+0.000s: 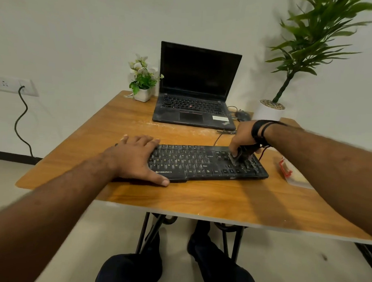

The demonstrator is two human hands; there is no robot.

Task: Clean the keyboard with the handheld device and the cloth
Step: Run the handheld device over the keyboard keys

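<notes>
A black keyboard lies across the wooden table, dusty on its right part. My left hand rests flat over the keyboard's left end, fingers spread and thumb along the front edge. My right hand grips a small dark handheld device and holds its nozzle down on the keys at the keyboard's right side. Thin red and black wires hang from the device by my wrist. No cloth is plainly in view.
An open black laptop stands behind the keyboard, with a mouse and cable to its right. A small flower pot sits at the back left. A large potted plant stands at the back right. A red-and-clear packet lies near the right edge.
</notes>
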